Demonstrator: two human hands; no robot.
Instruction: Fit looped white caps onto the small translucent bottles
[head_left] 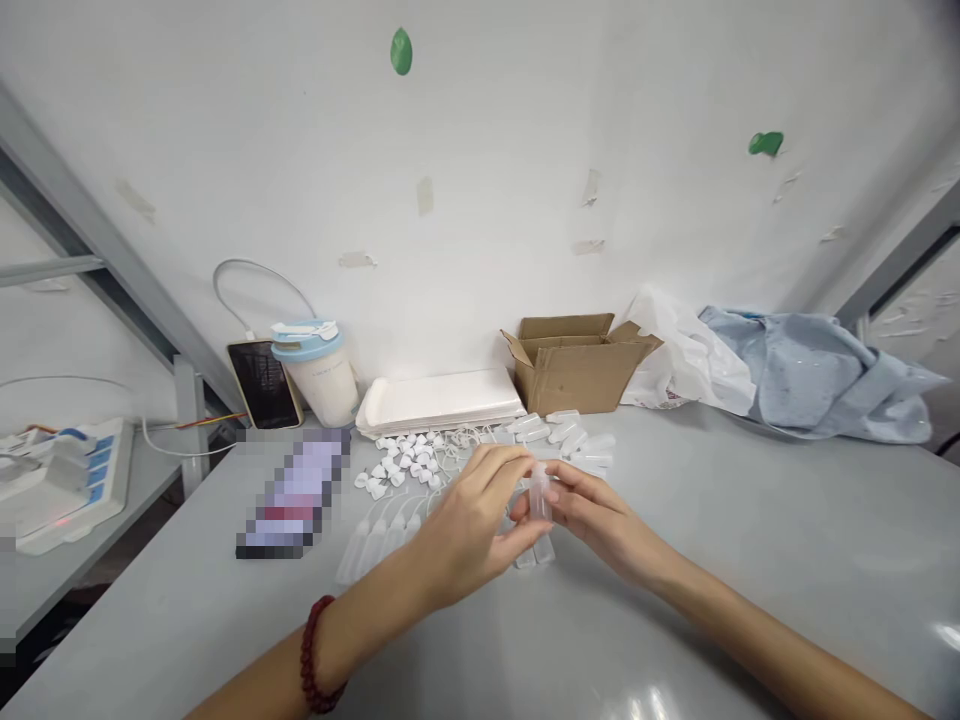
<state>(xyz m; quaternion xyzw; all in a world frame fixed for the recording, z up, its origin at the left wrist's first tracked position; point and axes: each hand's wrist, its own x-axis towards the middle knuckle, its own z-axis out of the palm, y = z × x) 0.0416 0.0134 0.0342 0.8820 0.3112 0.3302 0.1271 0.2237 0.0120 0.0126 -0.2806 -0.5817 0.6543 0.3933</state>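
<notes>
A small clear plastic bottle (539, 497) stands upright between my two hands above the grey table (750, 560). My left hand (469, 525), with a red bead bracelet on its wrist, pinches the bottle's top with thumb and fingers. My right hand (592, 512) grips the bottle's body from the right. Several white caps (401, 465) lie scattered just behind my hands. Finished capped bottles (375, 540) lie in a row at the left of my left hand. More clear empty bottles (570, 435) lie behind my right hand.
An open cardboard box (574, 365), a stack of white trays (439, 400), a cup with a blue lid (315, 370) and a phone (264, 385) stand along the wall. A white plastic bag (686, 360) and blue cloth (810, 375) lie at the right. A power strip (64, 480) sits far left.
</notes>
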